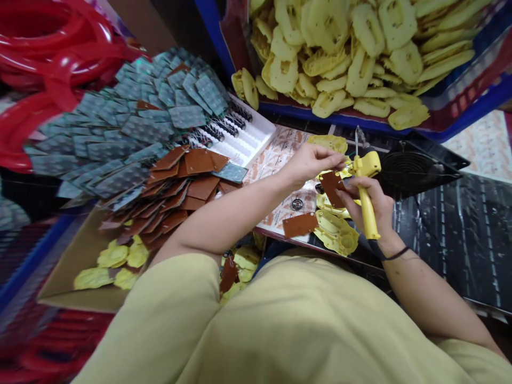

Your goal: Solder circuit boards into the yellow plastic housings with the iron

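My right hand (372, 202) is wrapped round a yellow soldering gun (368, 200), its thin metal tip pointing up and away from me. The same hand's thumb and fingers touch a brown circuit board (332, 188), which is tilted over yellow plastic parts. Just left of the gun, my left hand (310, 162) is closed in a pinch at the board's far edge; whatever it holds is too small to make out. Nearer me, a second brown board (300, 224) lies beside a yellow plastic shell (338, 232). A small black round part (297, 204) rests on the printed table surface (276, 160).
A blue crate (448, 130) full of yellow shells stands at the back. Stacked circuit boards (152, 106) and a white foam tray (250, 141) fill the left side. A cardboard box (64, 277) sits lower left. A black conveyor-like surface (460, 234) runs along the right.
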The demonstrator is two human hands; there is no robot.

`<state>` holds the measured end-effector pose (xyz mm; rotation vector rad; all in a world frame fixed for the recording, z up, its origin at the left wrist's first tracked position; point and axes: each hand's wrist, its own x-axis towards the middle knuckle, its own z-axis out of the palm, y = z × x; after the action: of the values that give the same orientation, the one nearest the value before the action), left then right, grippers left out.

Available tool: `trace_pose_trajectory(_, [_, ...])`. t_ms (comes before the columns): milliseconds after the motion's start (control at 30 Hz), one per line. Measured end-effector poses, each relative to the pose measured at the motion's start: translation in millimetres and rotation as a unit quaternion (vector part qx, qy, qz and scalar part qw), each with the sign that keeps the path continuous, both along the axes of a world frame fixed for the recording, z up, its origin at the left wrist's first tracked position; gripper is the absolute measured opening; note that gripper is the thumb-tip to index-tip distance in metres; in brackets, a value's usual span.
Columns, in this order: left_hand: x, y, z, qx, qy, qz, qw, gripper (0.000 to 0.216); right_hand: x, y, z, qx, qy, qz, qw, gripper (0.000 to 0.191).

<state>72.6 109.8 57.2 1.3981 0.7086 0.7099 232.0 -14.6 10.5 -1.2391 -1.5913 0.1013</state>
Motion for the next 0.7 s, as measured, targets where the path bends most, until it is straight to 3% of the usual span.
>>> trace_pose_trajectory(100, [6,-2,-6.5,-0.082,-0.032,0.015,0.996,0.035,6,-4,-4.6,-0.018,-0.002,0.002,1.0,0.024])
trace_pose_trajectory(167, [4,1,-5.0,-0.071,-0.003,0.022,0.997,0.026,17,-6,-8.0,-0.046,-0.015,0.005,0.999,0.03])
trace_pose_trajectory(300, [-2,9,-3.1,0.077,0.157,-0.048,0.983,0.012,54,-2,-19.1,-0.095,-0.112,0.028,0.989,0.036])
trace_pose_trajectory(367, [-2,8,-8.0,0.153,0.246,-0.106,0.951,0.006,68,-1,-27.0,-0.125,-0.179,0.05,0.975,0.03])
trace_pose_trajectory(433, [2,2,-16.1,0.213,0.306,-0.149,0.916,0.014,76,-3,-33.4,-0.144,-0.224,0.06,0.962,0.027])
trace_pose_trajectory(567, [13,-11,-28.2,0.281,0.351,-0.202,0.87,0.026,75,-21,-30.7,-0.105,-0.228,0.035,0.967,0.03])
trace_pose_trajectory(700, [18,-17,-27.1,0.337,0.38,-0.223,0.832,0.027,72,-51,-8.2,-0.028,-0.18,0.0,0.983,0.01])
